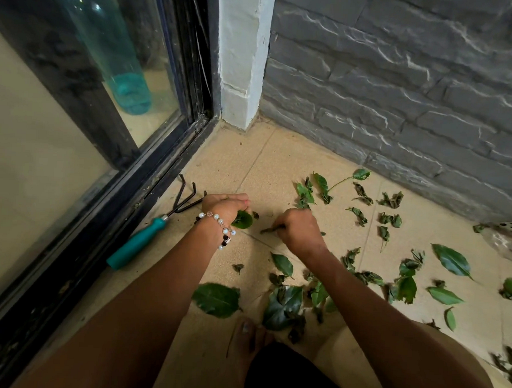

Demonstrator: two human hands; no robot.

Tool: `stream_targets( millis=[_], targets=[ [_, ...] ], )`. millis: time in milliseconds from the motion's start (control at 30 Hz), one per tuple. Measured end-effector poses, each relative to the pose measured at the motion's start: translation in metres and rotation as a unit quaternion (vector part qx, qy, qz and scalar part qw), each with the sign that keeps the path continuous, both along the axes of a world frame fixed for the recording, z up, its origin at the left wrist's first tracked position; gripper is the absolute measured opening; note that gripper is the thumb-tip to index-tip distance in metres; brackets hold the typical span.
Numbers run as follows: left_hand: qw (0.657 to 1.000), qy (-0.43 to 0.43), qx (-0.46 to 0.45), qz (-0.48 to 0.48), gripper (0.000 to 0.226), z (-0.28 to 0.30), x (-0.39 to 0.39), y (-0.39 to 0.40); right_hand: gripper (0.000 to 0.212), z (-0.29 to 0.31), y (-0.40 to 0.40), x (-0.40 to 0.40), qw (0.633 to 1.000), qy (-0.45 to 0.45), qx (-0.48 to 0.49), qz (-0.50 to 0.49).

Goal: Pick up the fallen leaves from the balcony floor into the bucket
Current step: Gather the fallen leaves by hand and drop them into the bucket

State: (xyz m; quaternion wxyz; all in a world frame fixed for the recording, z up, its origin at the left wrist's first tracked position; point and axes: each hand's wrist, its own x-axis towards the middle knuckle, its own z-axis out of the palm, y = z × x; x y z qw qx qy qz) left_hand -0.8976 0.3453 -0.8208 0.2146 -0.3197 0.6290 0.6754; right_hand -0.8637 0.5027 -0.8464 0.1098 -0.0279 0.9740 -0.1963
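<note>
By the sliding door track on the left lies a small rake [146, 235] with a teal handle, and just beside it the left hand [224, 207] is curled round a few green leaves [242, 219]. Next to it the right hand [299, 230] pinches a withered leaf [272, 229] low over the floor tiles [250, 169], with many more scattered leaves [450, 259] spread to the right and toward the knees. No bucket is in view, so it seems best to keep bunching leaves into the left hand, gripping firmly so none slip, and carry one full handful across.
</note>
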Motion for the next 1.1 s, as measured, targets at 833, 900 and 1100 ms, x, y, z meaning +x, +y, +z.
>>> stream_targets(
  millis=[833,900,1100],
  targets=[
    [0.999,-0.016,0.020,0.028,0.040,-0.011,-0.014,-0.010,0.012,0.010,-0.035,-0.036,0.912,-0.017,-0.361,-0.194],
    [0.997,-0.015,0.050,0.050,0.029,-0.013,-0.011,-0.015,0.013,-0.008,-0.030,-0.033,0.981,0.040,-0.174,-0.075],
    [0.997,-0.005,0.033,0.070,0.024,-0.025,-0.007,-0.019,0.014,-0.038,-0.032,-0.013,0.976,0.106,0.078,0.175]
  ],
)
